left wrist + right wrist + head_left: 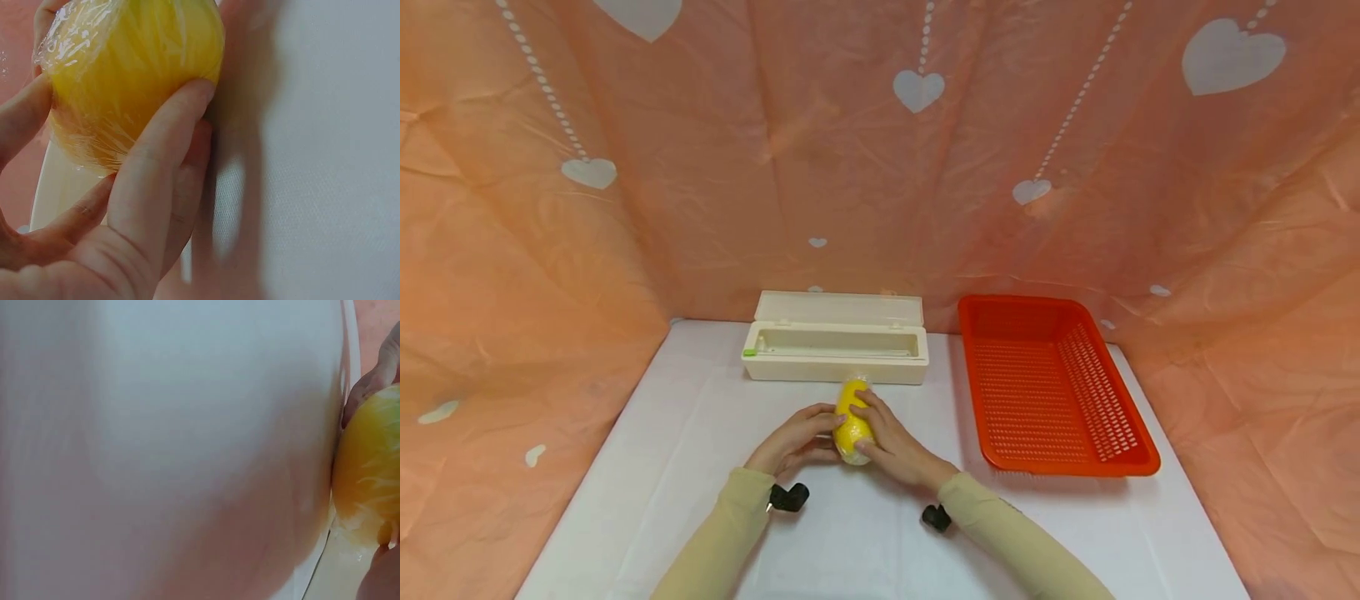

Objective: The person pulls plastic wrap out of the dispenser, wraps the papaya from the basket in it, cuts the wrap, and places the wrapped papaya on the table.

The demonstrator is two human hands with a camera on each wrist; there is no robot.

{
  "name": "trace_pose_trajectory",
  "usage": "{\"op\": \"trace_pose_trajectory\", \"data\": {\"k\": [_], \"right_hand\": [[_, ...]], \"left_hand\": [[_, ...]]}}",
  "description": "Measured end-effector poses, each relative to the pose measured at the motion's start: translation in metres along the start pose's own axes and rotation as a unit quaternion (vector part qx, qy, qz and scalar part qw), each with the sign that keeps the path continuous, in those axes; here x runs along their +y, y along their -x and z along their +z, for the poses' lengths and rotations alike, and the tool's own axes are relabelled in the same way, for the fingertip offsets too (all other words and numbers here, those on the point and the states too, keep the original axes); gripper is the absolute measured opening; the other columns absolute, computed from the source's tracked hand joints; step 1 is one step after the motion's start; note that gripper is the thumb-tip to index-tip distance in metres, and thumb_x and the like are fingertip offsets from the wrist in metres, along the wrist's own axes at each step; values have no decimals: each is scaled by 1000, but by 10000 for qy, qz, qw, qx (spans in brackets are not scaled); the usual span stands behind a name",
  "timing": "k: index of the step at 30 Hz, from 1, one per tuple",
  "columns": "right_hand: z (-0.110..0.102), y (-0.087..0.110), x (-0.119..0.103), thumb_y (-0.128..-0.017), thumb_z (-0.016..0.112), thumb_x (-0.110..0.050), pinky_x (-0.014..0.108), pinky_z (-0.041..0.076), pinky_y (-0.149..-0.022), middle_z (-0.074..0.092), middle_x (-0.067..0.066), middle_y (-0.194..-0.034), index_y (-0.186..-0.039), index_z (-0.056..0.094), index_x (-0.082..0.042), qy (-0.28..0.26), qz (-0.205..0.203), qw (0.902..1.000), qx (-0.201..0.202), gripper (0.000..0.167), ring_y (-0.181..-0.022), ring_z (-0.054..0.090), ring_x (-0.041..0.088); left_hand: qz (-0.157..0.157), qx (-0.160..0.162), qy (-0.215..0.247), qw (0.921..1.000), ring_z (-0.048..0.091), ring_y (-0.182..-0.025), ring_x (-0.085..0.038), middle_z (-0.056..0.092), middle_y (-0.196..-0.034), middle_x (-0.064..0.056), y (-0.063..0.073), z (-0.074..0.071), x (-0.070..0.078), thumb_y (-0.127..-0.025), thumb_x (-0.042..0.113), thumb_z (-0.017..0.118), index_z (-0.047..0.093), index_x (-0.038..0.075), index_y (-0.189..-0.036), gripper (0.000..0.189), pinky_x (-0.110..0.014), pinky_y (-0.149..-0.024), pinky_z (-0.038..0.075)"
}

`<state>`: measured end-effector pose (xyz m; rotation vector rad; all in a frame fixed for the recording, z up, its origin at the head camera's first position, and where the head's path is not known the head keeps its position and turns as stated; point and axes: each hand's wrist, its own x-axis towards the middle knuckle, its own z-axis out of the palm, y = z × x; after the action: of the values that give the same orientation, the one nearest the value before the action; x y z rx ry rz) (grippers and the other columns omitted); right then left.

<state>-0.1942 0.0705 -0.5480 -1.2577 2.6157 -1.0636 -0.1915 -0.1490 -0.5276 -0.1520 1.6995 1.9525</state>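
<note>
A smooth yellow rounded thing [853, 421], longer than wide and wrapped in clear cling film, is between both hands over the middle of the table. From its left side my left hand [801, 437] grips it with curled fingers and thumb. My right hand [901, 450] holds its right side, fingers bent over the top and thumb lower down. Creased, shiny film covers the yellow thing [137, 69] in the left wrist view. At the right wrist view's edge, part of the wrapped thing [369, 469] shows; much of the right hand is cut off there.
Behind the hands stands a long cream box [835, 369] with its lid [838, 308] raised and a green piece [749, 352] at its left end. To the right lies a red perforated basket [970, 367]. A pinkish-orange curtain [850, 167] with hearts encloses the white table [685, 433].
</note>
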Motion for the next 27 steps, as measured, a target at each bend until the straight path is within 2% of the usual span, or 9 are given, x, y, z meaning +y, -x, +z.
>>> {"op": "trace_pose_trajectory", "data": {"k": [4,10,14,18,27], "right_hand": [[1,-3,3,-101,43,-43,49,23,-112,13,7,-156,-141,35,-10,-10,-140,9998,103,53,-143,12,27],[2,-4,4,-102,43,-34,45,19,-114,14,5,-155,-138,37,-9,31,-115,9999,46,44,-144,9,22],[-1,-3,3,-102,44,-33,41,18,-115,15,3,-154,-138,38,-11,265,-78,9996,24,43,-144,10,19],[-4,0,4,-102,44,-34,43,17,-115,16,3,-155,-138,38,-13,497,-193,9985,136,42,-144,9,21],[-5,-3,8,-102,44,-36,45,11,-116,14,4,-157,-152,24,-17,931,-369,9949,126,57,-145,7,22]], "left_hand": [[-14,41,-48,10000,64,-91,-31,56,-117,-25,1,-1,1,-92,24,65,41,-5,-135,56,-46,-79,55],[-47,97,-18,9999,64,-90,-33,55,-119,-25,0,0,-1,-92,22,65,42,-4,-134,54,-47,-78,55],[-26,52,36,10000,64,-91,-33,53,-123,-23,-1,0,-2,-93,21,65,41,-2,-135,54,-47,-79,55],[-13,-8,103,9999,64,-92,-33,50,-128,-25,-1,1,-5,-92,21,66,39,-1,-138,57,-47,-80,55],[-27,-37,217,9998,64,-93,-34,51,-124,-28,0,1,-2,-92,18,66,39,-1,-138,56,-48,-80,54]]}}
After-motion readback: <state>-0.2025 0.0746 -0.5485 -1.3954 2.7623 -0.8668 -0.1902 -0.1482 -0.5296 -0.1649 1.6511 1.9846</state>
